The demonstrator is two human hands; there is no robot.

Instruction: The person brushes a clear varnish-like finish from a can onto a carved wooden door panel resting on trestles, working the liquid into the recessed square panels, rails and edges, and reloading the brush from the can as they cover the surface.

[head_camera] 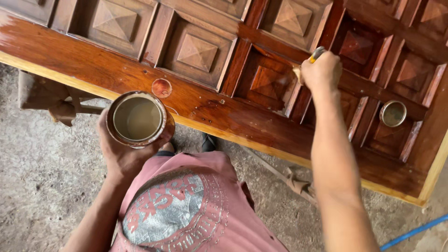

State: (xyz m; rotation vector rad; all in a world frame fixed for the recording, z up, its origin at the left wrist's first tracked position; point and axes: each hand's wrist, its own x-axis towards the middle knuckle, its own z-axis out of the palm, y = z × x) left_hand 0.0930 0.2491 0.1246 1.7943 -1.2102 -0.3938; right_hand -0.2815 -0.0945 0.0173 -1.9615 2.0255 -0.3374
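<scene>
left hand [122, 156] wrapped around open tin of varnish [138, 119], held just off the carved door [261, 79] edge. right hand [321, 71] fingers closed on brush [315, 55], pressed into wet panel. risks: tilted tin spilling; overloaded brush pooling in recesses.

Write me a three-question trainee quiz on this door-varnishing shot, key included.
1. True or false: the left hand holds an open tin of pale liquid.
2. Where does the right hand work the brush?
A. on the carved door
B. on the dirt floor
C. inside the tin
3. Fill in: a small round lid lies in a recessed ____ of the door, right of the brush.

Key
1. True.
2. A; the hand rests by a glossy, darker raised panel.
3. panel.
</scene>
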